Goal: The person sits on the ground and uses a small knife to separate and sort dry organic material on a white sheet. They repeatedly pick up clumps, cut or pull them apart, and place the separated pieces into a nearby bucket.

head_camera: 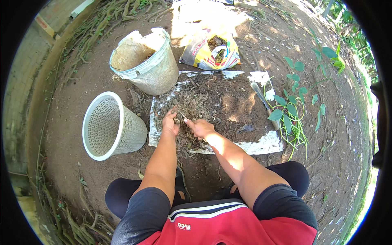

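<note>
A white sheet (260, 144) lies on the ground before me, largely covered by dark soil (226, 107) and, at its left part, dry chopped plant matter (190, 95). Over that dry matter my left hand (171, 122) has its fingers curled around some dry plant bits. My right hand (200, 128) grips a small knife (182, 114), thumb along it, the thin blade pointing at the left hand. A second knife (260, 95) with a wooden handle rests on the sheet's right edge, beside a bundle of long green bean pods and leafy stems (291, 122).
A white perforated plastic basket (118, 128) lies tilted at the left. Behind it leans a broken-rimmed bucket (153, 73). A printed plastic bag (211, 55) holding plant matter stands beyond the sheet. Exposed roots (104, 27) and a wall (21, 92) are on the left.
</note>
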Available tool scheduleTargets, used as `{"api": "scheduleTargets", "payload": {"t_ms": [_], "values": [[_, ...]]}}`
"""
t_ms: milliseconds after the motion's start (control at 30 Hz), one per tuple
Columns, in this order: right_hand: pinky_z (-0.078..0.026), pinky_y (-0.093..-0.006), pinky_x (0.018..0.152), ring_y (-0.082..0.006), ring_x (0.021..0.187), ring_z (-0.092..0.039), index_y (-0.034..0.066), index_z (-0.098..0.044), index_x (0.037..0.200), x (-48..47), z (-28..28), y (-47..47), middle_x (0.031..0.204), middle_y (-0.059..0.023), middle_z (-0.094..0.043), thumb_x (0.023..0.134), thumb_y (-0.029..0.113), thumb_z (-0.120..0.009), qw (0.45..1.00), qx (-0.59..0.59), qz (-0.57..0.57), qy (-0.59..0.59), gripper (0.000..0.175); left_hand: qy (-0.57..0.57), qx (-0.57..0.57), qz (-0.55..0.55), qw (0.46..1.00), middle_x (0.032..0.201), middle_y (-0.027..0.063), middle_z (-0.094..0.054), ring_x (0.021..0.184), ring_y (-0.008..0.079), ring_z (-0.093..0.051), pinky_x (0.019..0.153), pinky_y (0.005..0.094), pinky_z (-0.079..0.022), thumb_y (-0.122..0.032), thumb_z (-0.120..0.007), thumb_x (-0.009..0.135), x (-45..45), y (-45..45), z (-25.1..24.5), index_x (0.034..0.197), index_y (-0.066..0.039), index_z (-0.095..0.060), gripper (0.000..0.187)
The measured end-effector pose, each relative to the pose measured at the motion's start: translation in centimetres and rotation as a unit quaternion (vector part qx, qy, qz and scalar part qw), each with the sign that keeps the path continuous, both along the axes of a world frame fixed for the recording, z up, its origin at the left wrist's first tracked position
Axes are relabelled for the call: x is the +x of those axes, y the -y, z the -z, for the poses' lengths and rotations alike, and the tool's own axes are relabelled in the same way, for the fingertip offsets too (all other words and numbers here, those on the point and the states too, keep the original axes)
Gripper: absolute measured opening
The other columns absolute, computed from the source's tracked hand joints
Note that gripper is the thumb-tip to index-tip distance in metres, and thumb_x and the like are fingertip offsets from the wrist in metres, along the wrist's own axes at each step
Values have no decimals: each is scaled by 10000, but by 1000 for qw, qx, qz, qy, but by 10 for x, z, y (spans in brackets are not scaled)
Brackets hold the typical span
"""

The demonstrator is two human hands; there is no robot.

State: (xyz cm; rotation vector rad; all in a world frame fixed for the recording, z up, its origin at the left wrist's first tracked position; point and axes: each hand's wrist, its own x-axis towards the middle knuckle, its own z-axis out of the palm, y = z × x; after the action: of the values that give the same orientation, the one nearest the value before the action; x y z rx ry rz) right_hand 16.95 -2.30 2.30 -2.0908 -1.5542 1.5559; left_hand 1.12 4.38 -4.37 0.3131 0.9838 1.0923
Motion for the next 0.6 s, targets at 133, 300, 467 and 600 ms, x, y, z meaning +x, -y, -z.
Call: {"api": "scheduleTargets", "payload": {"t_ms": [133, 300, 467, 600], "values": [[-501, -307, 638, -164, 536, -620, 20, -643, 868, 8, 3, 5, 668, -73, -630, 867, 716, -365, 997, 9, 12, -69, 750, -23, 14, -31, 999, 1155, 121, -604, 1047, 282, -572, 935, 440, -453, -67, -424, 914, 1, 0, -16, 1189, -37, -574, 315], [-499, -298, 601, -151, 499, -591, 24, -644, 837, 5, 4, 8, 653, -64, -627, 875, 697, -383, 996, 8, 18, -90, 723, -12, -13, -35, 999, 1157, 130, -602, 1052, 293, -568, 940, 448, -448, -163, -403, 955, 4, -3, -15, 1190, -39, -574, 315], [-492, -335, 762, -180, 589, -645, 48, -665, 797, 9, -1, -2, 654, -39, -657, 867, 726, -318, 1000, 1, -28, 12, 765, -43, 14, 9, 999, 1300, 120, -519, 1192, 301, -476, 1025, 492, -348, -228, -429, 962, 2, -4, -7, 1185, -105, -603, 308], [-454, -376, 873, -243, 856, -637, 38, -666, 929, 25, 6, 0, 860, -106, -671, 852, 733, -321, 999, 32, 0, 14, 780, -216, 10, 51, 975, 1477, 120, -312, 1374, 301, -239, 1102, 493, -210, -327, -484, 938, 7, 6, -13, 1367, -193, -448, 451]]}}
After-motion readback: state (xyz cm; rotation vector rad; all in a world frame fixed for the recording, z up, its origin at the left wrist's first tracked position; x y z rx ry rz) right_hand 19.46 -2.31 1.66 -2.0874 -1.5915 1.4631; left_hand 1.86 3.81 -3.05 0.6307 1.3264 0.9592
